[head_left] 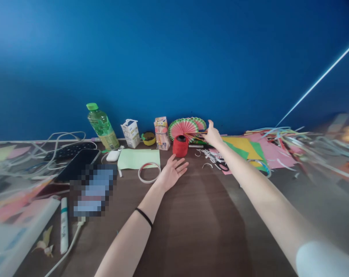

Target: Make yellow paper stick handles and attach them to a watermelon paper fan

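My left hand [172, 173] lies flat on the brown desk [197, 223], fingers stretched out and empty, just right of a roll of tape [149, 172] and below a red spool of thread [180, 146]. My right hand [212, 134] reaches to the back of the desk. It is closed on the thin stick handle of a pink and green folded paper fan [183, 128] that stands against the blue wall. A second fan [200, 123] sits just behind.
A green-capped bottle [102, 127], a small carton [131, 133], a pink figure box [161, 133] and a yellow cup [148, 138] line the wall. Light green paper [139, 158], a phone [78, 164], cables, a glue stick [64, 224] lie left. Coloured sheets [249, 150] and paper strips [292, 142] lie right.
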Motion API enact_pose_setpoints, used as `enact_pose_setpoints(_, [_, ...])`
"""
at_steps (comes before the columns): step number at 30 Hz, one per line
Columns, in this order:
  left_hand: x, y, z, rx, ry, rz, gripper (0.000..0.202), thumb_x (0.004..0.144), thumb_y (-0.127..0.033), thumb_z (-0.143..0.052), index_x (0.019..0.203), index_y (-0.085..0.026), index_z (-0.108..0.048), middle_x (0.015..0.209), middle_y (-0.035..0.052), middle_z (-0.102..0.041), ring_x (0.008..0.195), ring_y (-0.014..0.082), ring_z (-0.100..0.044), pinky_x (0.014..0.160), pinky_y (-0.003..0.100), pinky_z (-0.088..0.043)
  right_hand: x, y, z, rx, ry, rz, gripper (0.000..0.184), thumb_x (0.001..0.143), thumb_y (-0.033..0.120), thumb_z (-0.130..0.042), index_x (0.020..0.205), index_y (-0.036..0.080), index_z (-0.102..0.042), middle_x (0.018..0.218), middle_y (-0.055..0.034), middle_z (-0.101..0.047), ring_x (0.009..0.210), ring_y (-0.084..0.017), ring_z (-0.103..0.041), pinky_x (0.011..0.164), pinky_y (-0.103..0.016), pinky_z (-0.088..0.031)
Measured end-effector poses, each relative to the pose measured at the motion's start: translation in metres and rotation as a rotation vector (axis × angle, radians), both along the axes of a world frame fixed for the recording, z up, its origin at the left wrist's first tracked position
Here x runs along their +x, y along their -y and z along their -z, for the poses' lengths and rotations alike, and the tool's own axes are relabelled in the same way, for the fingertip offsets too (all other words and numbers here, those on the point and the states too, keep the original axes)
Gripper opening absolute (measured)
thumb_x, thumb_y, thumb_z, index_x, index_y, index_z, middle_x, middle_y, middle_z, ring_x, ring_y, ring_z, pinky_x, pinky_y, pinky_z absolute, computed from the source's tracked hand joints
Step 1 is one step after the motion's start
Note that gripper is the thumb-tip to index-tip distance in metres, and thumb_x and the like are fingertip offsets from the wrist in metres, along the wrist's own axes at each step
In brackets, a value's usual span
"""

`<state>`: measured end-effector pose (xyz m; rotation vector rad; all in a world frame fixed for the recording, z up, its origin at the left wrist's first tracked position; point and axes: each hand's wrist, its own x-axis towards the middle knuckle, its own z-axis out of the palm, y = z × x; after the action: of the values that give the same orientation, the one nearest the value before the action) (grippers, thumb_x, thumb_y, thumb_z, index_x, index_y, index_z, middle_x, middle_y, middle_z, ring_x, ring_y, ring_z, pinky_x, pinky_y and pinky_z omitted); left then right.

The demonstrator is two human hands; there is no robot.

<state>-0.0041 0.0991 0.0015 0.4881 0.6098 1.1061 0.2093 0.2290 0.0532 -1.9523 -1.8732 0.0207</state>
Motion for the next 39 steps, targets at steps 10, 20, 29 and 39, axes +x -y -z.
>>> enact_pose_setpoints(10, [0.005,-0.010,-0.015,-0.085,-0.003,-0.051,0.036,0.088,-0.025,-0.038,0.123,-0.029,-0.039,0.127,0.0117,-0.051,0.109,0.0205,-0.057,0.095,0.038,-0.040,0.007,0.016,0.008,0.270,-0.468,-0.235,0.075,0.072,0.011,-0.047,0.140,0.020,-0.017,0.139,-0.0134,-0.040,0.084,-0.016,-0.061,0.082,-0.035,-0.049])
enact_pose_setpoints(20, [0.029,-0.034,-0.023,-0.086,-0.037,-0.103,0.039,0.084,-0.030,-0.045,0.123,-0.031,-0.038,0.129,0.0100,-0.050,0.115,0.0187,-0.052,0.094,0.035,-0.040,0.001,0.041,0.026,0.479,-0.279,-0.366,0.060,0.068,-0.001,-0.036,0.126,0.017,-0.042,0.129,-0.0129,-0.041,0.119,-0.022,-0.044,0.097,-0.040,-0.042])
enact_pose_setpoints(29, [0.017,-0.007,-0.019,-0.069,-0.092,-0.082,0.031,0.084,-0.018,-0.040,0.114,-0.021,-0.047,0.122,0.0124,-0.055,0.108,0.0201,-0.058,0.098,0.036,-0.037,0.000,0.051,0.063,0.391,-0.388,-0.299,0.032,0.067,0.005,-0.040,0.090,0.017,-0.058,0.103,-0.0113,-0.053,0.097,-0.022,-0.054,0.086,-0.039,-0.046])
enact_pose_setpoints(39, [-0.018,0.003,-0.010,-0.046,-0.090,-0.114,0.028,0.081,-0.012,-0.039,0.102,-0.011,-0.056,0.108,0.0166,-0.062,0.099,0.0225,-0.062,0.095,0.037,-0.043,0.003,0.060,0.061,0.247,-0.418,-0.215,0.022,0.068,0.012,-0.043,0.077,0.020,-0.062,0.088,-0.0058,-0.065,0.090,-0.022,-0.057,0.087,-0.040,-0.043])
